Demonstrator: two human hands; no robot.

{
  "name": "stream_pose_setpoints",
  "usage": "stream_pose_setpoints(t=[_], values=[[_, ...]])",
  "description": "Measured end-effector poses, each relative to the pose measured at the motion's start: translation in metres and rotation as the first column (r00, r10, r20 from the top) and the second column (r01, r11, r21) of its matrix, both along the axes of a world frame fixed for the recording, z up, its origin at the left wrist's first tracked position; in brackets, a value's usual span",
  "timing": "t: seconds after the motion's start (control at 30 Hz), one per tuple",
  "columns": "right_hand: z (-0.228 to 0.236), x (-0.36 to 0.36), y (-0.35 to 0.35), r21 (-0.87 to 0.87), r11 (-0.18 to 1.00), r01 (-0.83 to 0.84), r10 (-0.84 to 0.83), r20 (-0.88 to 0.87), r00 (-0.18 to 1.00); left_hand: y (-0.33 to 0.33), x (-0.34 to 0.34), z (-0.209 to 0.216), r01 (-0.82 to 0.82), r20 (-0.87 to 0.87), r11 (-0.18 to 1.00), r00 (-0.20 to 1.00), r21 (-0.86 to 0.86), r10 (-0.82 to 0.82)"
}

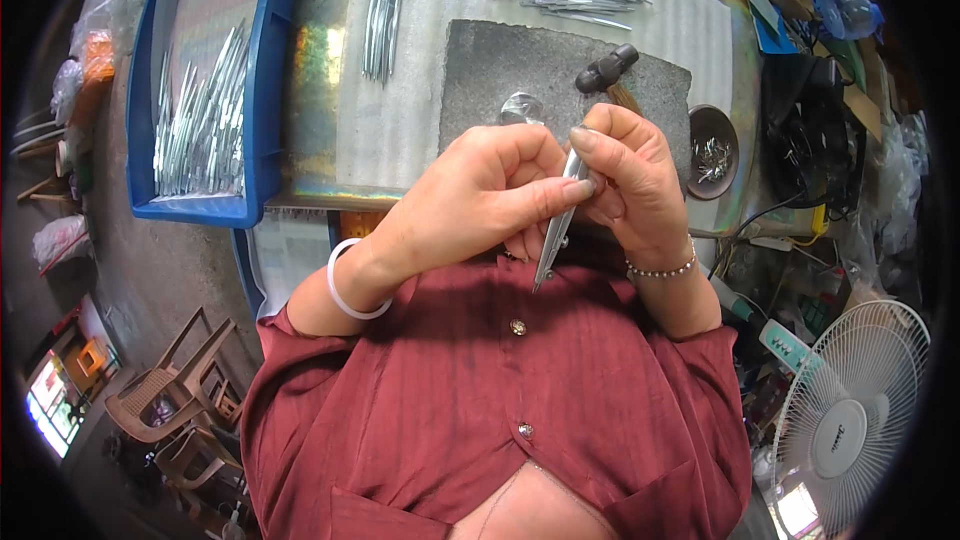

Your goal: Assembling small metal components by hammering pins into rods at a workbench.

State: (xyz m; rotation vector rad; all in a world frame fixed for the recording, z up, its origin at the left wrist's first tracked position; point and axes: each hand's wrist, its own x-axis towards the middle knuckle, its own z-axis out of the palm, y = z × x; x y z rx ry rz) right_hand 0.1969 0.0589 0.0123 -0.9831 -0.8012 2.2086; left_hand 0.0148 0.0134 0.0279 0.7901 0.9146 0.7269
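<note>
Before the shirt [455,380], left fingers [540,199] and right fingers [603,155] pinch a slim silvery strip [554,238].

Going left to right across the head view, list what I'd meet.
Blue tray of thin metal strips, short metal row, slim metal piece held in front of the shirt, round bowl, white fan.
</note>
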Motion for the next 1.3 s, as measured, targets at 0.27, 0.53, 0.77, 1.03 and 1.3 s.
stream_pose_setpoints(t=[0.27, 0.53, 0.77, 1.03, 1.3], values=[[-0.006, -0.002, -0.004, -0.09, 0.995, 0.051, -0.051, -0.005, 0.999, 0.005, -0.001, -0.004, 0.006, 0.037, 0.995, 0.999, -0.095, -0.003], [-0.006, -0.004, -0.01, -0.05, 0.992, 0.117, -0.118, -0.022, 0.993, 0.01, -0.001, -0.003, 0.042, 0.036, 0.994, 0.999, -0.106, -0.038], [0.001, -0.004, -0.023, 0.115, 0.97, 0.214, -0.218, 0.02, 0.976, 0.018, -0.003, 0.007, 0.178, 0.014, 0.982, 0.984, -0.067, -0.178], [0.004, -0.001, -0.032, 0.187, 0.937, 0.296, -0.306, 0.025, 0.952, 0.025, 0.001, 0.012, 0.273, 0.0, 0.962, 0.962, 0.004, -0.273], [0.004, 0.006, -0.033, 0.084, 0.933, 0.349, -0.346, -0.054, 0.937, 0.034, 0.007, 0.019, 0.321, 0.017, 0.946, 0.947, -0.043, -0.32]])
